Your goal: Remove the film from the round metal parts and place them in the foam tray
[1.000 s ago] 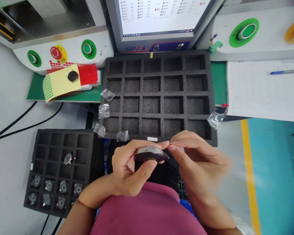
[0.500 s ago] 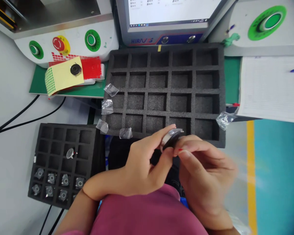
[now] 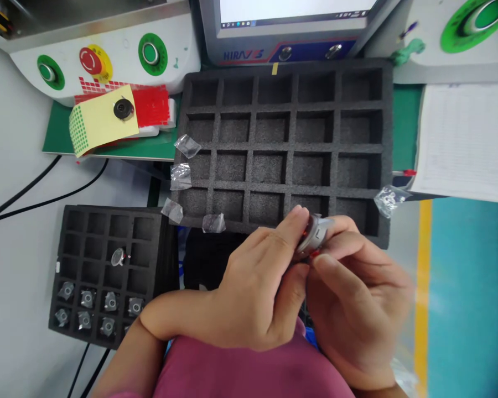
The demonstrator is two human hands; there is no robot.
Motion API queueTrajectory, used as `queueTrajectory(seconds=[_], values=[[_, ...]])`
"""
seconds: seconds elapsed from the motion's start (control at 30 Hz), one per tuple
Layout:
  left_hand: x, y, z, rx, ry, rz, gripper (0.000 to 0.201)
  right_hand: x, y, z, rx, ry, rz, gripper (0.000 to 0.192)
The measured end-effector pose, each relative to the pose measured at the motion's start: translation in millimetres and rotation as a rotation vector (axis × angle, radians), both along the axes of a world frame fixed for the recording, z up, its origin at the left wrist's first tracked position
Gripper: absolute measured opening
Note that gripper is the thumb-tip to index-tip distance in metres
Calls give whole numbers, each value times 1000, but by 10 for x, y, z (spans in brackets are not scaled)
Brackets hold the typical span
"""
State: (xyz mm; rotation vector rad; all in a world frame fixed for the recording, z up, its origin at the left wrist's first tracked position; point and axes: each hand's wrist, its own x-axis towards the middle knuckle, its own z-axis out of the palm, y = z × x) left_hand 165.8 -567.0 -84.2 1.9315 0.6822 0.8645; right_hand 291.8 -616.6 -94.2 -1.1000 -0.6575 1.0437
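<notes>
In front of my chest, my left hand [image 3: 269,282] is closed on a small round part [image 3: 315,235] with a silvery rim marked with an "L". Its fingers lie over the far side and its thumb is below. My right hand [image 3: 352,293] is closed against the part's right side, thumb and forefinger pinched at a tiny red sticker [image 3: 314,254]. Whether the sticker touches the part I cannot tell. Both hands hover over the near edge of a large black foam tray [image 3: 290,146] with square compartments.
A smaller foam tray [image 3: 77,235] at left holds several wrapped round parts and one unwrapped part [image 3: 118,256]. Clear film scraps [image 3: 180,177] stick to the large tray's edges. A black round part [image 3: 123,109] sits on a yellow sticker sheet [image 3: 102,130], near buttons [image 3: 150,53] and a monitor [image 3: 290,27].
The round part has turned, so its marked silvery rim now faces me instead of its dark face. Both hands have shifted slightly right, and my left fingers have closed over the part.
</notes>
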Motion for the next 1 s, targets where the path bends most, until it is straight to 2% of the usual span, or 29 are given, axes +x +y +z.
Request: queueTrajectory(seconds=[0.33,0.57,0.67,0.77,1.0], values=[[-5,15,26,-29,23,-28,64,-35,21,13,-21,-51,-17,16],[-1,16,48,-66,16,0,64,-42,35,15,3,-63,-19,17],[23,-1,46,-43,19,14,64,-58,55,25,13,-81,-30,17],[52,-30,28,-17,38,86,63,-87,72,43,-3,-81,-51,18],[40,-49,-56,142,121,194,56,-152,106,-1,-24,112,-41,34]])
